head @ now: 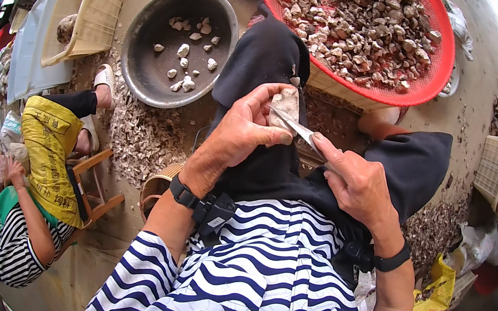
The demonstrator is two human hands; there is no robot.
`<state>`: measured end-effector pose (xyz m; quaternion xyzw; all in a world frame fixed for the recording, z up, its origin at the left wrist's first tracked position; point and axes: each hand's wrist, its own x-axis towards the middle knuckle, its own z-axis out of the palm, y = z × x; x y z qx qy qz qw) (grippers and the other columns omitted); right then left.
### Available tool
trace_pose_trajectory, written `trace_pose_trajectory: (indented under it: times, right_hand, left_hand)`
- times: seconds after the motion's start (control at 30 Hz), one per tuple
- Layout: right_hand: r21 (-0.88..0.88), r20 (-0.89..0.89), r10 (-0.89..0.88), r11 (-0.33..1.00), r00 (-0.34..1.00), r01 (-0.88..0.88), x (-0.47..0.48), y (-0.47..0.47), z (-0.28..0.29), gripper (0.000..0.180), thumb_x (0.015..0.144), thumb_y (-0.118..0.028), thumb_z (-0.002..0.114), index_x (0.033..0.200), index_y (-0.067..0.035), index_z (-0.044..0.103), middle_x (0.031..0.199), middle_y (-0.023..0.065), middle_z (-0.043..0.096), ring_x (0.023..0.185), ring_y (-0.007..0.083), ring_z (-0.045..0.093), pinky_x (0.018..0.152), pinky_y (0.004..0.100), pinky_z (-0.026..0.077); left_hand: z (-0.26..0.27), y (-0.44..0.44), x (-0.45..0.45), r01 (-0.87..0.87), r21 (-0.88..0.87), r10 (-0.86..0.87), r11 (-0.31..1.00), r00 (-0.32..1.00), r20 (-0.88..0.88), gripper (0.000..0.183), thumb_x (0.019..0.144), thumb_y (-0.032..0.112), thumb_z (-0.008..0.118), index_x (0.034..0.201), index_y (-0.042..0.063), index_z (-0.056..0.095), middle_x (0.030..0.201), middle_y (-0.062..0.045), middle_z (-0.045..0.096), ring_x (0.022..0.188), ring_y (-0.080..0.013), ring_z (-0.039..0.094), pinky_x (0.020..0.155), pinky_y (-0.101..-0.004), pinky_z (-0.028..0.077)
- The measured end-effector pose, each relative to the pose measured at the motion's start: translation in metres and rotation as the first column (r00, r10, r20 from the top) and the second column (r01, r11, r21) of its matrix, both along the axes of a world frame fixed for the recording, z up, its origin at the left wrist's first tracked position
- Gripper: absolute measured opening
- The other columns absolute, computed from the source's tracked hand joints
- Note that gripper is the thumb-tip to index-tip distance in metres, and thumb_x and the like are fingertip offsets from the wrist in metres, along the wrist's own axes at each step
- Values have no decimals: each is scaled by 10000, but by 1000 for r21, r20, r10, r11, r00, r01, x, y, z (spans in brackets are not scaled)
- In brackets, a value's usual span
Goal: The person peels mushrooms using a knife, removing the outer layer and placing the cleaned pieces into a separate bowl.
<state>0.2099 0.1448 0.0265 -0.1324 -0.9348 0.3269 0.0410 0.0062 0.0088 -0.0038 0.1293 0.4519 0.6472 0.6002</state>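
My left hand [253,123] holds a pale, whitish lump [285,106] with a rough surface above my lap, between thumb and fingers. In my right hand [356,175] is a knife, its pointed metal blade [298,128] laid against the lump's lower part. The knife's handle is mostly hidden by my fingers. Beyond my hands, a red mesh sieve [443,63] holds many brown and whitish chunks [362,28]. A dark metal basin [134,39] to the left has several whitish pieces [183,50] spread over its bottom.
Brown and white shavings [141,140] lie on the floor at left, beside a round woven basket [162,179]. A co-worker in a yellow apron [50,156] sits at far left near a wooden stool [97,201]. Cream plastic crates [103,6] stand at upper left; another [491,165] is at right.
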Motion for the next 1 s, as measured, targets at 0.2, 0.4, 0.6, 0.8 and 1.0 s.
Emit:
trace_pose_trajectory:
  times: [0.2,0.4,0.6,0.8,1.0]
  right_hand:
    - [5,7,-37,999,999,37,1,-5,0,657,746,-101,671,1369,-235,508,610,62,489,508,245,538,463,371,446]
    - [99,49,-94,991,994,89,-7,-17,7,647,768,-116,669,1379,-236,494,632,74,498,506,263,562,465,375,467]
    - [244,70,-195,954,978,173,-23,-10,1,631,797,-132,654,1391,-237,469,651,95,524,518,286,578,483,398,480]
    - [87,46,-98,992,994,94,-8,-8,1,644,788,-124,655,1392,-240,465,657,87,535,534,291,570,502,404,480]
    - [-32,51,-102,994,994,103,-8,-9,2,648,762,-55,643,1379,-183,487,697,101,568,603,280,585,555,385,485]
  left_hand:
    - [-1,0,2,-24,-14,24,1000,999,-33,645,726,-64,722,1299,-29,427,1008,-32,582,804,-66,554,617,-194,432]
    - [0,4,3,-46,-9,45,999,996,-76,583,721,-71,728,1231,-15,452,990,-41,585,820,-65,564,619,-192,437]
    - [-2,5,13,25,-12,-26,1000,988,-154,584,695,-55,775,1204,-4,493,1077,-47,599,950,-115,606,864,-278,517]
    - [4,2,7,9,-23,-11,1000,993,-117,662,704,-34,766,1280,-10,441,1100,-62,586,988,-122,591,874,-270,500]
    - [-3,-5,0,30,18,-31,999,999,45,625,770,11,725,1309,-7,409,1086,-64,584,898,-104,578,711,-236,482]
